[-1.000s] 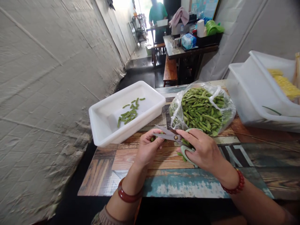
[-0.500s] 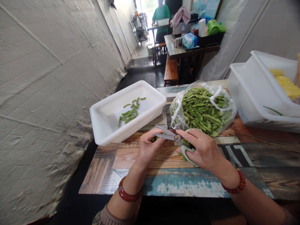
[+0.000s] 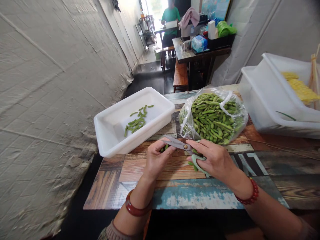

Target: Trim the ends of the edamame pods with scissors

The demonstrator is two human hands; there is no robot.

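Observation:
My left hand (image 3: 158, 158) pinches a green edamame pod (image 3: 163, 148), mostly covered by the fingers. Around the handles of light-green scissors (image 3: 199, 162) my right hand (image 3: 213, 155) is closed. Their blades point left and lie nearly together at the pod's end. A few loose pods (image 3: 193, 165) show on the table beneath the right hand. Just beyond it sits a clear plastic bag (image 3: 186, 124) heaped with edamame pods (image 3: 212, 116). To the left, a white plastic tub (image 3: 113, 148) has a small scatter of pods (image 3: 136, 124) on its floor.
Stacked white tubs (image 3: 257, 96) stand at the right, with yellow packets (image 3: 300, 88) inside. Thin sticks (image 3: 287, 150) lie before them on the wood-patterned table (image 3: 140, 168). Farther back are a bench (image 3: 180, 75), a cluttered table (image 3: 180, 50) and a person in green (image 3: 171, 16).
The scissor blades have closed from a wide gap to almost together beside the pod. Both hands keep their places, and the whole view has shifted slightly.

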